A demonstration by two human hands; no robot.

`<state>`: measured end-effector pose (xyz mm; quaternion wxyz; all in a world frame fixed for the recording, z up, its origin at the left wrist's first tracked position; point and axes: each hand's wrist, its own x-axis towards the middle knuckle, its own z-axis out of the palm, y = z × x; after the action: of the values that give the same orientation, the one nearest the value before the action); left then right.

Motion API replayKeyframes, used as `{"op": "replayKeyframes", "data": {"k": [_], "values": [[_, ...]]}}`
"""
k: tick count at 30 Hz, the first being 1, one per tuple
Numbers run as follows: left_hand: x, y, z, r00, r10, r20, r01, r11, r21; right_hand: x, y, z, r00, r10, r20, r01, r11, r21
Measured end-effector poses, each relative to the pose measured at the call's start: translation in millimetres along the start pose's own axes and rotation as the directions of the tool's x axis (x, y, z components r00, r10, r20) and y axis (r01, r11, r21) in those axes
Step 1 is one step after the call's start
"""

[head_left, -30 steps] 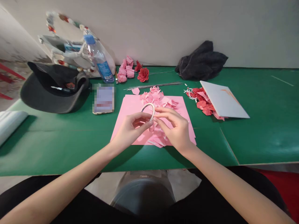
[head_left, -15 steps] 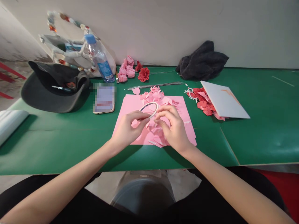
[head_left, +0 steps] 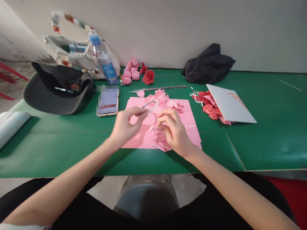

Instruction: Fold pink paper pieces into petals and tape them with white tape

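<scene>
My left hand (head_left: 128, 125) pinches a narrow roll of tape (head_left: 153, 104) between thumb and fingers; the ring is blurred and tilted above the pink paper. My right hand (head_left: 174, 131) hovers just to the right, fingers curled in with the tips together. What its fingertips hold, if anything, is too small to make out. Beneath both hands lies a stack of pink paper sheets (head_left: 134, 140). Folded pink paper pieces (head_left: 161, 95) are heaped on the sheets, some partly covered by my right hand.
Behind the sheets lie thin wires (head_left: 160, 88), pink paper flowers (head_left: 130, 72) and a red paper flower (head_left: 148, 77). To the left are a phone (head_left: 109, 100), a water bottle (head_left: 107, 65) and a cap (head_left: 59, 92). At right, a white board (head_left: 231, 103) leans over red paper pieces (head_left: 211, 110).
My left hand has moved a little left with the tape roll, widening the gap to my right hand. The roll has tilted and blurred. My right hand has curled slightly more.
</scene>
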<state>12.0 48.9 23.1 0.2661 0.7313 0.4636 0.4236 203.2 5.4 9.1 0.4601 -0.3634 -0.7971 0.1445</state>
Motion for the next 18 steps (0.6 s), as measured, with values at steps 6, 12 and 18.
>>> {"op": "replayKeyframes", "data": {"k": [6, 12, 18], "values": [[13.3, -21.6, -19.0, 0.985, -0.12, 0.125, 0.108, 0.989, 0.1, -1.0, 10.6, -1.6, 0.99, 0.065, 0.126, -0.069, 0.997, 0.024], [7.2, -16.5, -6.8, 0.91, -0.087, 0.406, -0.018, 0.969, 0.247, 1.9, 25.1, 9.5, 0.91, 0.098, 0.402, -0.05, 0.991, -0.127], [1.7, -7.8, -1.6, 0.917, -0.042, 0.396, -0.047, 0.976, 0.213, -1.1, 30.4, 14.7, 0.922, 0.098, 0.373, -0.056, 0.991, -0.121]]}}
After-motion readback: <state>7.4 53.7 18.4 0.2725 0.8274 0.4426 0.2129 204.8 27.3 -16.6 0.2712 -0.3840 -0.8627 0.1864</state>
